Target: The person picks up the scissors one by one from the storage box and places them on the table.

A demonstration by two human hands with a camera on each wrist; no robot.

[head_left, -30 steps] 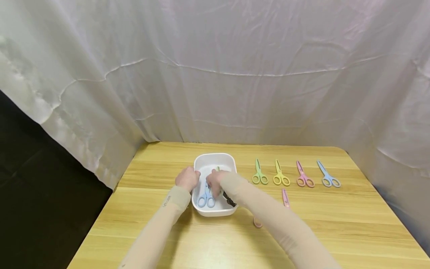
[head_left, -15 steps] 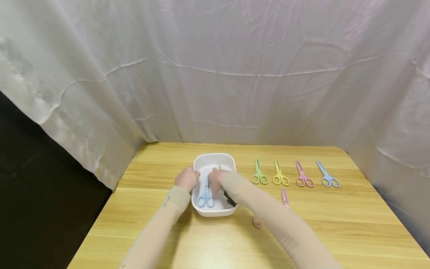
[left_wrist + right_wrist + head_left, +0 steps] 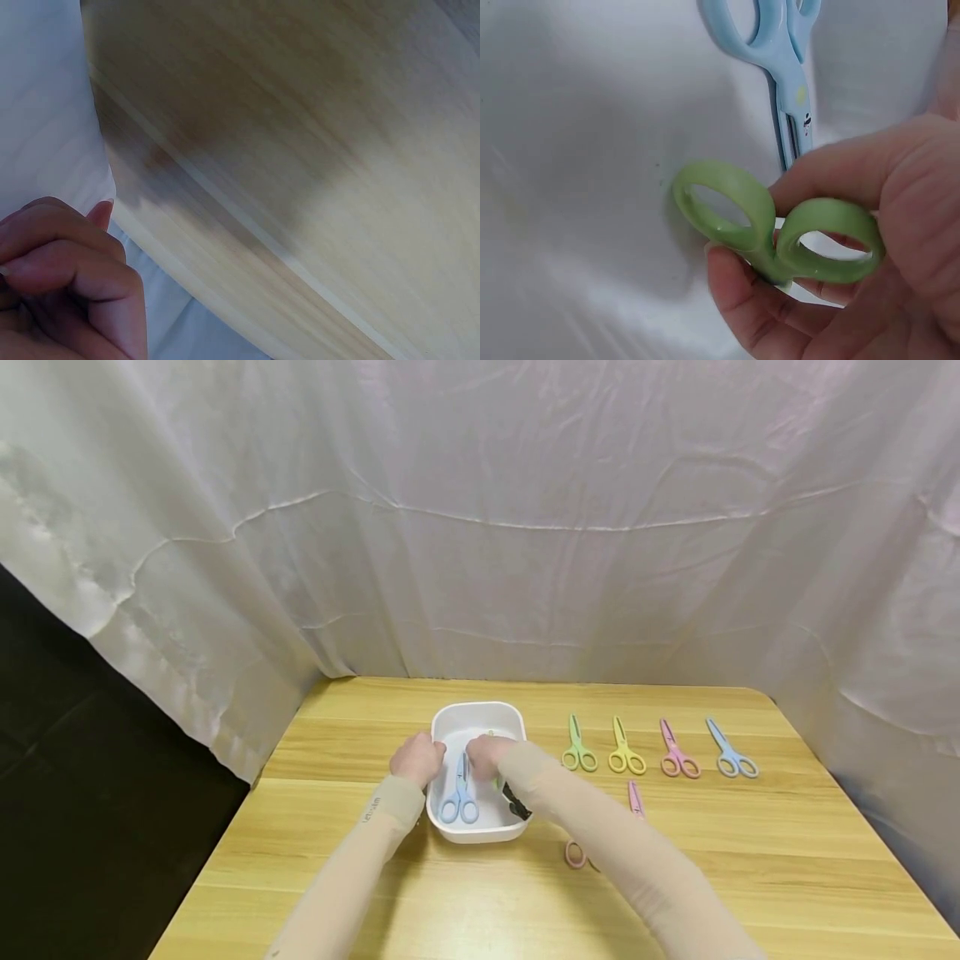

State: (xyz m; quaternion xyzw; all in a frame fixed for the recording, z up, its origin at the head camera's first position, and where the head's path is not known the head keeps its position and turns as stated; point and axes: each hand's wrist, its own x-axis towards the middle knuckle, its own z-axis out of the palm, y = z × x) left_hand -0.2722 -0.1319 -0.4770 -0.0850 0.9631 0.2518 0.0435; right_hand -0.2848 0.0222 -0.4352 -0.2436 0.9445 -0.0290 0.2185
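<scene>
A white plastic tub (image 3: 480, 837) stands on the table's left half. My left hand (image 3: 417, 760) grips its left rim, with curled fingers against the outer wall in the left wrist view. Inside the tub, my right hand (image 3: 489, 755) holds green scissors (image 3: 765, 262) by the part just below the finger loops, between thumb and fingers. The green blades are mostly hidden behind that hand. Light blue scissors (image 3: 460, 797) lie on the tub floor to the left of the green ones, handles toward me.
Right of the tub lies a row of scissors: green (image 3: 576, 745), yellow (image 3: 622, 747), pink (image 3: 676, 752) and blue (image 3: 729, 750). Nearer me, a pink blade (image 3: 635, 797) and a pink finger loop (image 3: 575, 854) show around my right forearm. A pale curtain hangs behind the table.
My right hand has shifted slightly to the right inside the tub, uncovering more of the blue scissors' blades. The left hand has stayed on the rim.
</scene>
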